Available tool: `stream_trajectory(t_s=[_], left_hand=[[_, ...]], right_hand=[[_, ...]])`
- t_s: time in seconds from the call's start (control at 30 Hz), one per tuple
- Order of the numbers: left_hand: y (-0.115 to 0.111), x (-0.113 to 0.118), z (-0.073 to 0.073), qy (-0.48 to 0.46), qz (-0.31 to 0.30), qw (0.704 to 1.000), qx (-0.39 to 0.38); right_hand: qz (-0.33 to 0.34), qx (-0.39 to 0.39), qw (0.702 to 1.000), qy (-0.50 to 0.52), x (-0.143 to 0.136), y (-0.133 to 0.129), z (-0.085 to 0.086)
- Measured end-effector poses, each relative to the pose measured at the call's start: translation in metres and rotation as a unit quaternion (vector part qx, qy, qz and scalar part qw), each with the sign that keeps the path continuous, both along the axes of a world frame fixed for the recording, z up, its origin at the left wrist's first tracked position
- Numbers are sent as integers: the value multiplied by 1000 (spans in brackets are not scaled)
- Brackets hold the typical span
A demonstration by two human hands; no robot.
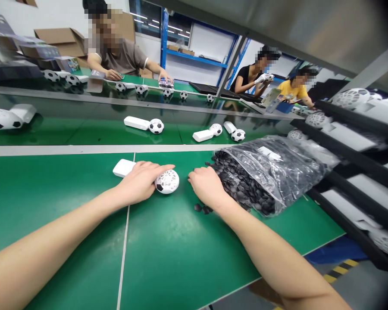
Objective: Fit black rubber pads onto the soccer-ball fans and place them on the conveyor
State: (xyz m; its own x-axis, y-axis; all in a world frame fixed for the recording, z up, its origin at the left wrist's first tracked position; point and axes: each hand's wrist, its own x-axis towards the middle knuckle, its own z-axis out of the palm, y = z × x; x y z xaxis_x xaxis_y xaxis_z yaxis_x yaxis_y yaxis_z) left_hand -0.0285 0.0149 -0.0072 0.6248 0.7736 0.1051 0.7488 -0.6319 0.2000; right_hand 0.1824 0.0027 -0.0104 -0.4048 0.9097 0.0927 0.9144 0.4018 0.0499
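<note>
I record my left hand (pixel 139 181) closed over the middle of the white ball-headed piece (pixel 167 182), which lies on the green bench (pixel 168 249), ball end rightward. My right hand (pixel 206 185), curled, is beside black pieces (pixel 241 185) spilling from the clear bag (pixel 287 170); whether it pinches one, I cannot tell.

A white, partly black-patched ball-headed device (pixel 167 182) lies left of heaped black pieces (pixel 241 183).

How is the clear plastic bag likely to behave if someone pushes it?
The clear plastic bag will probably flex, since it looks thin and creased. Its black pieces would likely shift, as they lie loosely heaped. Some may spill: the mouth gapes and a few lie outside.
</note>
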Motion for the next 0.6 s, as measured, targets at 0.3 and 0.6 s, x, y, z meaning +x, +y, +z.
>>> stream_trajectory(t_s=[0.3,0.6], left_hand=[[2,-3,-3,-11,-8,1000,-6],[-2,1,0,-56,13,998,-36]], right_hand=[[-21,16,988,150,16,2,1],[86,5,913,400,-5,-17,10]])
